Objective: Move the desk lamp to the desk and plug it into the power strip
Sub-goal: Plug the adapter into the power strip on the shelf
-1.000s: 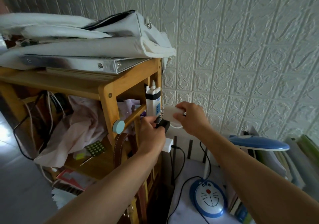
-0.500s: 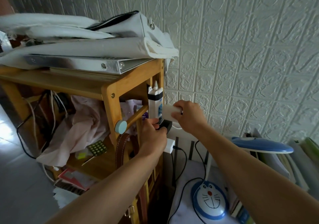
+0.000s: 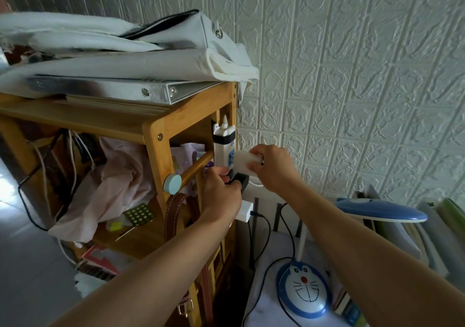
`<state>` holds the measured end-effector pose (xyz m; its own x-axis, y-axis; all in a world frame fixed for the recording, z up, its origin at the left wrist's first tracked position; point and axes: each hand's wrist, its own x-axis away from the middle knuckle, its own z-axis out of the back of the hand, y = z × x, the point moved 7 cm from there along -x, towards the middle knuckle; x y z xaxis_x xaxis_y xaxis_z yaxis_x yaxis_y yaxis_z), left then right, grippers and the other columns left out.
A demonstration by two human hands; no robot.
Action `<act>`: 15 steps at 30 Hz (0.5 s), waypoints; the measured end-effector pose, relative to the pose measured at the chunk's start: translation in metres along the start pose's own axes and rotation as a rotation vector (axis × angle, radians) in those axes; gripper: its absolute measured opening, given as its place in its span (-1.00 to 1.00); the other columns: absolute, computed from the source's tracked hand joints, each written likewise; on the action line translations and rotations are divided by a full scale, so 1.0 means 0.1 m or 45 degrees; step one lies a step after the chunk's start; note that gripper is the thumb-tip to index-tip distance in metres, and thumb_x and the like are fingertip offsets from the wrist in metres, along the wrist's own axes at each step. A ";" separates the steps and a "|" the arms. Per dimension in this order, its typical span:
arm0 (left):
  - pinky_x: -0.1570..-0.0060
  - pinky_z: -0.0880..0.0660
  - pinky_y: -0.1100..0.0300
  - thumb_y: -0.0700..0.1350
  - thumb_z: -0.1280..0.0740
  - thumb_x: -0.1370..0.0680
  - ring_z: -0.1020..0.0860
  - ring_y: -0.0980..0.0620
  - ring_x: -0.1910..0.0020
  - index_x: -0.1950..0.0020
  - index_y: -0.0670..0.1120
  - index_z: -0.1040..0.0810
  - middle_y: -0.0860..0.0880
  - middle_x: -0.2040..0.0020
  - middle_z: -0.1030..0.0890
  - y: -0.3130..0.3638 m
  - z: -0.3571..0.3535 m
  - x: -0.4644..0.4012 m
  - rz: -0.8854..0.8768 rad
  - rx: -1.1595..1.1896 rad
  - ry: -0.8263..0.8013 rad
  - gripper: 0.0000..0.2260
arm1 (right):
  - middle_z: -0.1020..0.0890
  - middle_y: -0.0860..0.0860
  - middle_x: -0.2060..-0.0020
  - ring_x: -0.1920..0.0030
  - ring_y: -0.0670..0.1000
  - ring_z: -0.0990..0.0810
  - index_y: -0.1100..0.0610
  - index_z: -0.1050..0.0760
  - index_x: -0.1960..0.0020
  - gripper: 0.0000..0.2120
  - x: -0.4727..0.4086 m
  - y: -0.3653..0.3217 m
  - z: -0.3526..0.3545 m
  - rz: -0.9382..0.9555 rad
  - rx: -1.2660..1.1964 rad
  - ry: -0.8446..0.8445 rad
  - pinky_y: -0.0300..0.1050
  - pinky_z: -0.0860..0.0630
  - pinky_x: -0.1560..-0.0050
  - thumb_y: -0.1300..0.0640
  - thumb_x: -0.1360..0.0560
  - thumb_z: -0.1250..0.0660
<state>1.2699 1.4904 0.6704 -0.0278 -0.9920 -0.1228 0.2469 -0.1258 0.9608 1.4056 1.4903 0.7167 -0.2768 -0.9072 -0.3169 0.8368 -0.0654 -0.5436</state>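
The desk lamp stands on the white desk (image 3: 266, 306) at lower right, with a blue cartoon-cat base (image 3: 304, 290) and a blue head (image 3: 380, 209). Its black cord (image 3: 264, 263) runs up toward my hands. My left hand (image 3: 221, 195) grips a black plug (image 3: 240, 179) beside the wooden shelf's post. My right hand (image 3: 274, 170) holds the end of a white power strip (image 3: 242, 161) directly above the plug. Plug and strip touch or nearly touch; my fingers hide the sockets.
A wooden shelf (image 3: 156, 130) on the left carries a grey binder (image 3: 100, 88) and white bags (image 3: 125, 42). A white charger (image 3: 245, 212) with a cable sits below my left hand. Books (image 3: 432, 231) lean against the embossed wall at right. A brown strap (image 3: 176, 216) hangs from the shelf.
Both hands stay together at the shelf's corner, the plug still against the strip. The view has shifted slightly; nothing has been let go.
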 end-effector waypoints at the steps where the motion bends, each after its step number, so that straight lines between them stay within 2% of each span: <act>1: 0.22 -0.36 0.33 -0.23 -0.29 -0.53 -0.40 0.06 -0.06 -0.28 -0.06 -0.38 0.03 -0.10 -0.37 0.00 0.00 -0.01 -0.010 -0.008 0.003 -0.67 | -0.63 0.16 -0.04 0.01 0.14 -0.60 0.11 -0.53 -0.20 -0.70 0.00 -0.02 -0.02 0.006 0.009 -0.005 -0.01 -0.55 0.01 0.15 -0.47 -0.35; 3: 0.30 -0.33 0.37 -0.24 -0.29 -0.52 -0.43 0.06 -0.03 -0.27 -0.06 -0.38 0.02 -0.09 -0.40 0.01 0.01 -0.02 -0.021 0.005 0.004 -0.67 | -0.62 0.16 -0.05 0.00 0.15 -0.60 0.12 -0.53 -0.19 -0.70 -0.04 -0.05 -0.03 -0.001 0.003 -0.002 -0.02 -0.55 0.01 0.15 -0.47 -0.35; 6: 0.31 -0.33 0.38 -0.25 -0.30 -0.52 -0.44 0.06 -0.01 -0.26 -0.07 -0.39 0.02 -0.07 -0.41 0.02 0.03 -0.05 -0.033 0.011 0.010 -0.67 | -0.62 0.16 -0.05 0.00 0.14 -0.58 0.12 -0.54 -0.18 -0.70 -0.08 -0.02 -0.03 -0.019 -0.025 -0.021 -0.07 -0.50 0.04 0.16 -0.46 -0.36; 11: 0.31 -0.33 0.36 -0.25 -0.30 -0.52 -0.46 0.03 -0.01 -0.26 -0.08 -0.38 -0.03 -0.08 -0.44 0.03 0.03 -0.07 -0.060 -0.002 0.005 -0.67 | -0.62 0.14 -0.05 0.00 0.13 -0.59 0.12 -0.55 -0.15 -0.72 -0.11 -0.02 -0.02 -0.020 -0.020 -0.046 0.03 -0.56 -0.05 0.15 -0.44 -0.38; 15: 0.26 -0.37 0.33 -0.24 -0.29 -0.52 -0.44 0.10 0.08 -0.27 -0.06 -0.38 0.11 0.10 -0.41 0.06 0.01 -0.07 -0.074 -0.019 -0.015 -0.67 | -0.63 0.13 -0.04 -0.01 0.14 -0.59 0.11 -0.56 -0.13 -0.73 -0.12 -0.04 -0.02 -0.037 -0.005 -0.035 0.04 -0.57 -0.04 0.14 -0.43 -0.39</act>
<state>1.2707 1.4964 0.6768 -0.0543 -0.9830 -0.1754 0.2586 -0.1835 0.9484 1.4046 1.5028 0.7214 -0.2877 -0.9160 -0.2796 0.8268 -0.0902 -0.5551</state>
